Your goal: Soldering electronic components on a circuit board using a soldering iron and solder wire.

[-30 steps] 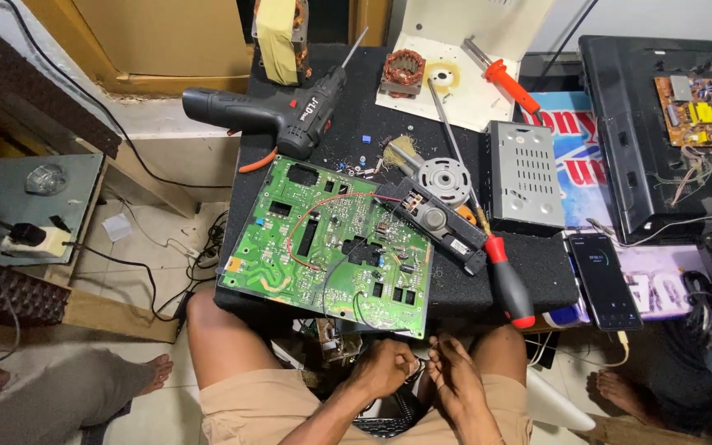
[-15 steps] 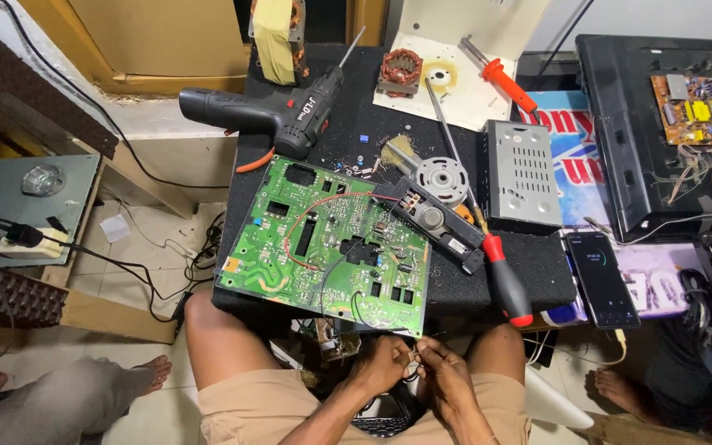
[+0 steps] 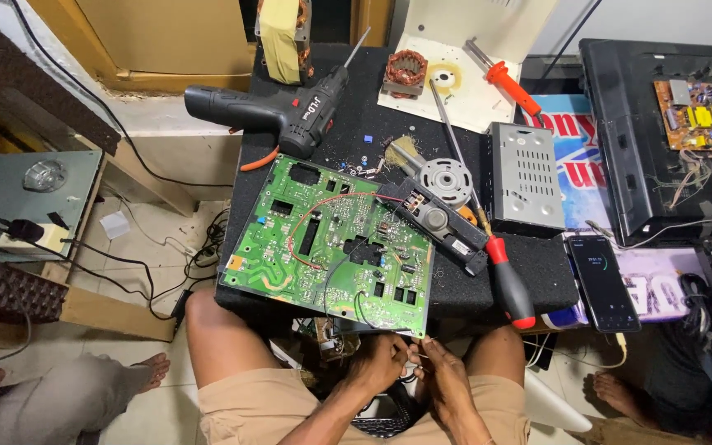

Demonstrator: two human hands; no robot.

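Observation:
A large green circuit board (image 3: 331, 239) lies on the black table (image 3: 537, 272), its near edge hanging over my lap. My left hand (image 3: 379, 363) and my right hand (image 3: 447, 381) meet just below that edge, between my knees. Both pinch thin wires (image 3: 415, 350) that run from the board's near corner. The fingertips are close together, and what exactly sits between them is too small to tell. A red wire and a black wire loop across the board's top.
A black cordless drill (image 3: 278, 111), a red-handled screwdriver (image 3: 508, 284), a grey metal box (image 3: 527, 177), a round motor part (image 3: 445, 180) and a copper coil (image 3: 405, 72) lie on the table. A phone (image 3: 603, 282) rests at right. Another person's foot (image 3: 146, 371) is at left.
My hands stay in my lap, fingers shifting slightly on the wires. The view has drifted a little; a hand seen at the far left edge one second ago is gone.

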